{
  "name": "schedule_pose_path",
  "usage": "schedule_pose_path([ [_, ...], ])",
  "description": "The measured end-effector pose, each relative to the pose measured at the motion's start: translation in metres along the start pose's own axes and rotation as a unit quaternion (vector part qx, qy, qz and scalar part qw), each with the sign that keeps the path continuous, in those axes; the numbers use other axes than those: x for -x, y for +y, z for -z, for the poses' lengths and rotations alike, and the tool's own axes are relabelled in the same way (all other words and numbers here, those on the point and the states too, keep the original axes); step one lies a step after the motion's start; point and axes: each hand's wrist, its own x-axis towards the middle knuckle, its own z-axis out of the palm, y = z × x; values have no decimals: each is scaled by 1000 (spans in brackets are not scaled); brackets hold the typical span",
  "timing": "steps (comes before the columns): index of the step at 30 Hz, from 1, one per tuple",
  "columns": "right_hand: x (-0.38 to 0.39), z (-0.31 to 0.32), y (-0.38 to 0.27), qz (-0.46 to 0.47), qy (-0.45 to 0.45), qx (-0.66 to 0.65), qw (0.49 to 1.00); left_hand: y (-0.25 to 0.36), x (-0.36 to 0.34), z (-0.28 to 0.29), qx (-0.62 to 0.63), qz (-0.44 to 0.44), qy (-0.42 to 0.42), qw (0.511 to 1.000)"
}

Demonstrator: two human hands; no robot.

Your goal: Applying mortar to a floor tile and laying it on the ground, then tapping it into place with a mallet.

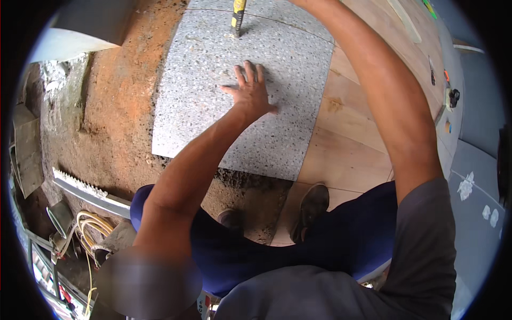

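My left hand (249, 96) rests palm down on a large grey speckled tile (288, 122), its fingers spread and nothing in them. Beyond the fingertips, a yellow and black rod-like tool handle (238, 15) comes down from the top edge. Its lower end meets or almost meets the tile; I cannot tell which. My right forearm (368, 42) reaches over the right side of the tile to the top edge. The right hand lies outside the picture, so what it holds is hidden. Another speckled tile (288, 9) adjoins at the far side.
Wood-look tiles (346, 149) cover the floor on the right, with small tools and a tape roll (448, 127) farther right. Brown mortar or soil (117, 117) lies left. A mortar-crusted metal bar (90, 193) and a yellow hose (88, 226) are lower left. My shoe (312, 208) stands near the tile's edge.
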Motion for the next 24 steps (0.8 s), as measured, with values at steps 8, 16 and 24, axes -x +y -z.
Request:
schedule_pose_path([
  [8, 38, 69, 2, -30, 1, 57, 998, 1, -16, -7, -1, 28, 0, 1000],
  [16, 62, 86, 16, -16, -18, 4, 1000, 21, -17, -4, 16, 14, 7, 1000],
  [24, 70, 106, -12, -145, -105, -117, 977, 17, -26, -2, 15, 10, 26, 999],
])
